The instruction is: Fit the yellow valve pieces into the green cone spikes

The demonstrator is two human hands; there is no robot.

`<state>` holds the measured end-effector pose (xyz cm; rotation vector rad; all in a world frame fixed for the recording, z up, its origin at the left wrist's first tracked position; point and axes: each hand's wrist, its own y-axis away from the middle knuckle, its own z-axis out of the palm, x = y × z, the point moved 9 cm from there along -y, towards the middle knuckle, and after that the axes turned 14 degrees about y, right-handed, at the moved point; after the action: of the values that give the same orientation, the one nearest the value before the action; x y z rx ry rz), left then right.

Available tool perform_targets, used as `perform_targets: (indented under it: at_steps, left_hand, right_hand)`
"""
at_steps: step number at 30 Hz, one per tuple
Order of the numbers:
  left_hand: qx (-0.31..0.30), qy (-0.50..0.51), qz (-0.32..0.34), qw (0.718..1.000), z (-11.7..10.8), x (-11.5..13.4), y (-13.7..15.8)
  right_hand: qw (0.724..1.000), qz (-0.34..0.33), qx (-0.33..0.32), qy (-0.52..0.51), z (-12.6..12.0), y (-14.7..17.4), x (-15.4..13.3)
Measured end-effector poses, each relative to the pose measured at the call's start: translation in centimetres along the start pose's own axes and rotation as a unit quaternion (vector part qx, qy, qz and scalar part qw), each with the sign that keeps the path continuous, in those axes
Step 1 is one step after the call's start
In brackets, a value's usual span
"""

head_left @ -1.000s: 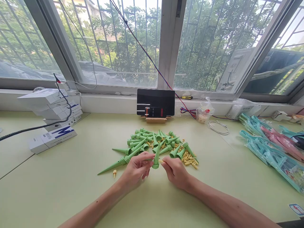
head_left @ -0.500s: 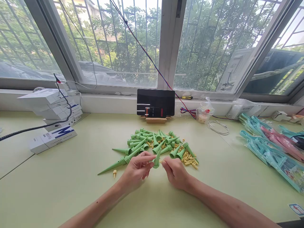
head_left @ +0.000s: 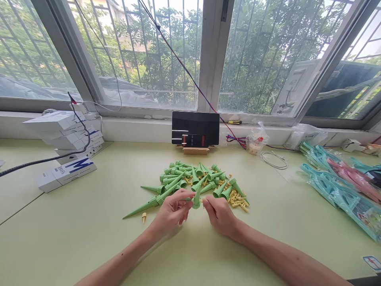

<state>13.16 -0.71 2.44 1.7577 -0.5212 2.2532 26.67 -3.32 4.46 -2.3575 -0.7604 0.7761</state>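
Note:
Between thumb and fingers, my left hand (head_left: pixel 177 208) is closed on a green plastic watering spike (head_left: pixel 197 198), its point up and its wide ribbed collar low. My right hand (head_left: pixel 219 212) pinches a small yellow plug (head_left: pixel 202 201) against the spike's right side, near the collar; the fingers cover most of this plug. Just beyond both hands lies a heap of green spikes (head_left: pixel 195 173), pointing in many directions. Loose yellow plugs (head_left: pixel 236 198) are piled at the heap's right side. A lone yellow plug (head_left: pixel 144 217) rests on the table left of my left hand.
White boxes (head_left: pixel 67 174) are stacked at the left, crossed by a black cable. A dark tablet (head_left: pixel 195 126) stands on a cardboard support by the window. Toward the right are a plastic bag (head_left: pixel 256 140), a coiled white cable (head_left: pixel 274 160) and teal packaged items (head_left: pixel 336 184).
Both hands keep nearly the same place and hold. The green spike is tilted very slightly differently, and the yellow plug stays against its side.

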Motion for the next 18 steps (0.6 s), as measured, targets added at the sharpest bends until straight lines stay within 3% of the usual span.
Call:
perform_targets:
  at_steps: [7, 18]
  left_hand:
    - [0.039, -0.012, -0.049, 0.998, -0.1, -0.5, 0.0]
    - [0.020, 0.020, -0.095, 0.995, 0.3, -1.5, 0.0]
  right_hand:
    - [1.000, -0.001, 0.009, 0.005, 0.0, 0.0, 0.0]
    - [0.999, -0.023, 0.041, 0.015, -0.7, 0.0, -0.5]
